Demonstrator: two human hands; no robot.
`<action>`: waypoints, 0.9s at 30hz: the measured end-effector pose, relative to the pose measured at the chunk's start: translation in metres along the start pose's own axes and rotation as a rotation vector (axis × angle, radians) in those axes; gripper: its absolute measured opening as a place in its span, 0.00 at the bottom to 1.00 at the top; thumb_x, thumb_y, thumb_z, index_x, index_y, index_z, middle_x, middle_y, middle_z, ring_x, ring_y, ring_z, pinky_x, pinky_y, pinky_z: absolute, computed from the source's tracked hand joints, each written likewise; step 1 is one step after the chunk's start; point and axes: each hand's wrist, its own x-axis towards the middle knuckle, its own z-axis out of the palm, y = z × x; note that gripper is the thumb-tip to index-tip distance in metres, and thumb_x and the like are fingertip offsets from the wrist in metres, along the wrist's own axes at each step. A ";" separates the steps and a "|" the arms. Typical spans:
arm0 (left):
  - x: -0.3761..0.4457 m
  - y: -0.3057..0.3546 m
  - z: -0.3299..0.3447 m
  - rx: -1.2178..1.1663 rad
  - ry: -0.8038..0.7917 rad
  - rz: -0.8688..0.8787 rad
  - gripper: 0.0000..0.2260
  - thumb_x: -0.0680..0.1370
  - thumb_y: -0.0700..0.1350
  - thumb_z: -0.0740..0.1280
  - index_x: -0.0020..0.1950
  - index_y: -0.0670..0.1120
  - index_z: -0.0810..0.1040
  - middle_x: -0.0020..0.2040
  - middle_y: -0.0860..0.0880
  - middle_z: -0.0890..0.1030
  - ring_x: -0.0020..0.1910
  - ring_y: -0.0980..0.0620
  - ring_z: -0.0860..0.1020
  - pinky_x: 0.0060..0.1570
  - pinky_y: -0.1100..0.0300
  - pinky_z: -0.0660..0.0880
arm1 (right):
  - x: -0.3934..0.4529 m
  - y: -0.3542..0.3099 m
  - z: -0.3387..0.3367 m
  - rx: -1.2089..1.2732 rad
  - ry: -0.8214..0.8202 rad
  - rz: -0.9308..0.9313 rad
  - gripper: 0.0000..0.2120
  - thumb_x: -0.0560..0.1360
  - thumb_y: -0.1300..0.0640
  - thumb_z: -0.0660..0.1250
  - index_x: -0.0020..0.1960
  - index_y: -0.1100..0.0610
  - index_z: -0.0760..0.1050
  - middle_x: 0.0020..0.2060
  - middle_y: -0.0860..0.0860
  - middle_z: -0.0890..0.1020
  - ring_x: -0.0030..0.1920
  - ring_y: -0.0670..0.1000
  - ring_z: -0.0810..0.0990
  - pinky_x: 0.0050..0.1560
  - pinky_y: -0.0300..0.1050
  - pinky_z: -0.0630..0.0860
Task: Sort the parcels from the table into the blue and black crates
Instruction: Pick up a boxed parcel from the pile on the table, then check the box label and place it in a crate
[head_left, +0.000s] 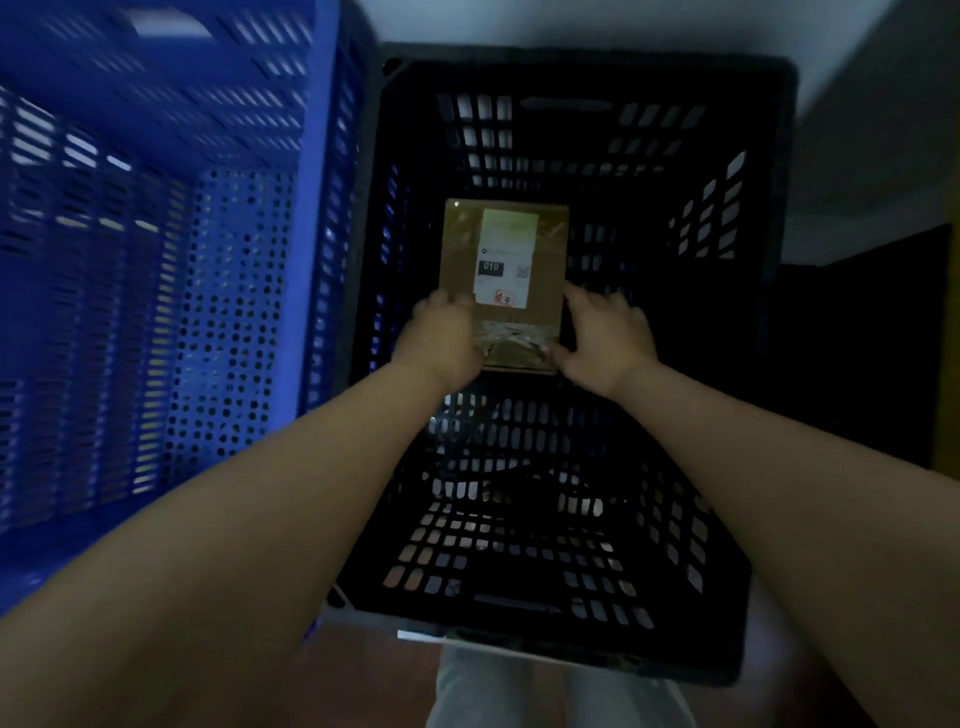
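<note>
A brown cardboard parcel (504, 249) with a white label marked 010 is deep inside the black crate (769, 156), label up. My left hand (444, 340) grips its near left corner, fingers curled over the top face. At the near right corner, my right hand (605, 340) holds the edge, with the thumb on the bottom edge and the fingers along the side. Both forearms reach down into the crate. The blue crate (156, 260) stands directly to the left, touching the black one; no parcel shows in it.
A pale wall runs behind the crates, and a dark cabinet or shelf (872, 338) stands at the right. Light trousers (519, 696) and a reddish floor show below the black crate's near rim. The scene is dim and the blue crate is blurred.
</note>
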 end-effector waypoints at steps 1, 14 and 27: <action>-0.008 0.004 -0.008 0.023 0.006 0.034 0.27 0.77 0.44 0.69 0.73 0.42 0.64 0.69 0.40 0.66 0.67 0.40 0.65 0.64 0.46 0.70 | -0.009 -0.001 -0.011 -0.010 0.010 -0.007 0.34 0.77 0.44 0.64 0.77 0.53 0.55 0.70 0.54 0.70 0.67 0.58 0.66 0.62 0.50 0.64; -0.118 0.114 -0.184 0.490 0.242 0.464 0.28 0.79 0.50 0.65 0.76 0.45 0.60 0.73 0.42 0.63 0.72 0.41 0.62 0.68 0.47 0.65 | -0.133 -0.028 -0.206 -0.211 0.321 -0.020 0.35 0.78 0.40 0.61 0.78 0.55 0.53 0.72 0.54 0.67 0.71 0.58 0.64 0.68 0.53 0.62; -0.267 0.274 -0.337 0.598 0.638 0.894 0.29 0.79 0.57 0.62 0.76 0.45 0.61 0.74 0.42 0.63 0.73 0.41 0.61 0.69 0.45 0.65 | -0.309 -0.010 -0.391 -0.255 0.757 0.211 0.32 0.78 0.41 0.60 0.76 0.55 0.58 0.71 0.55 0.69 0.70 0.58 0.65 0.68 0.53 0.60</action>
